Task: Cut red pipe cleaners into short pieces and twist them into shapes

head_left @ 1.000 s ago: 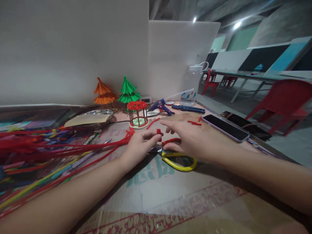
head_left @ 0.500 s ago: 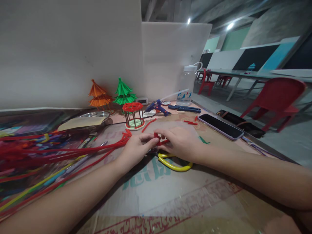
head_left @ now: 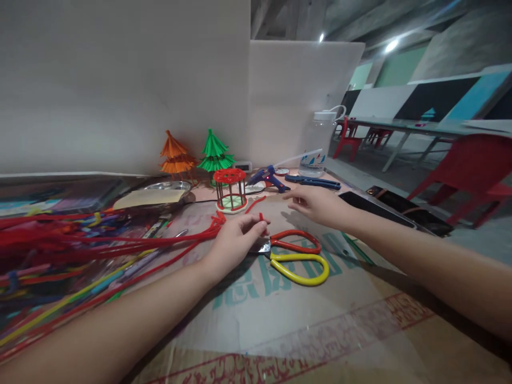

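Between the thumb and fingers of my left hand (head_left: 238, 237) is a short red pipe cleaner piece (head_left: 261, 216), its tip showing above them. My right hand (head_left: 314, 205) is raised over the table to the right, index finger stretched toward the left and nothing visible in it. Just beyond its fingertips lies a blue hot glue gun (head_left: 264, 176). Scissors (head_left: 276, 258) with one red and one yellow handle rest beside my left hand, which partly hides the blades. Behind that hand stands a small round pavilion frame (head_left: 230, 176) with a red top and brown posts.
Long red pipe cleaners (head_left: 160, 241) and a colourful heap fill the left side. An orange tiered model (head_left: 174, 154), a green one (head_left: 215, 157) and a metal plate (head_left: 182, 186) stand behind. Blue pliers (head_left: 314, 182), a water bottle (head_left: 316, 144) and a phone (head_left: 372, 210) are at right.
My right hand has parted from the left and moved up and right, uncovering the scissors' handles. My left hand keeps the red piece. The view has shifted slightly left.
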Demonstrator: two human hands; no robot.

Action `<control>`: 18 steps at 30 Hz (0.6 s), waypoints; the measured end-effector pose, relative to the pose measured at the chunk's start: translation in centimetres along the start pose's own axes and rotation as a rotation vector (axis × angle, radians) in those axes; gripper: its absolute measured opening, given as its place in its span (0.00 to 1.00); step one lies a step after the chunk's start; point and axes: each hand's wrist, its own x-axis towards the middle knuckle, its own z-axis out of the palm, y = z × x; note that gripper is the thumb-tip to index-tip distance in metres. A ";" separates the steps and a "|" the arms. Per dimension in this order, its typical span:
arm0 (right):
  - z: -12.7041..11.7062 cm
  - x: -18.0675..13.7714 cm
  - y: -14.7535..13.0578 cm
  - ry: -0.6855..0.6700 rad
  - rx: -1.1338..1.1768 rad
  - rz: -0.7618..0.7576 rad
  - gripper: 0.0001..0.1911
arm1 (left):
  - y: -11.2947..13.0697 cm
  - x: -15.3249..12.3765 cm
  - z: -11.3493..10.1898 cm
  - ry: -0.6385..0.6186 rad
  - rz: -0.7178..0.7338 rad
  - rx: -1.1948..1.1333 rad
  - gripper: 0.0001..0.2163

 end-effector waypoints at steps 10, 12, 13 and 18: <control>5.1 6.7 -4.0 -0.058 -0.150 -0.240 0.14 | 0.4 -0.1 0.0 0.010 0.097 0.135 0.11; 5.5 7.0 -4.2 -0.055 -0.143 -0.247 0.12 | 0.4 -0.1 0.0 0.005 0.107 0.124 0.11; 5.5 6.9 -4.2 -0.047 -0.140 -0.247 0.11 | 0.3 -0.1 0.0 0.004 0.112 0.117 0.11; 4.3 5.5 -3.9 0.068 -0.141 -0.152 0.14 | 0.3 -0.1 0.0 0.018 0.094 0.078 0.11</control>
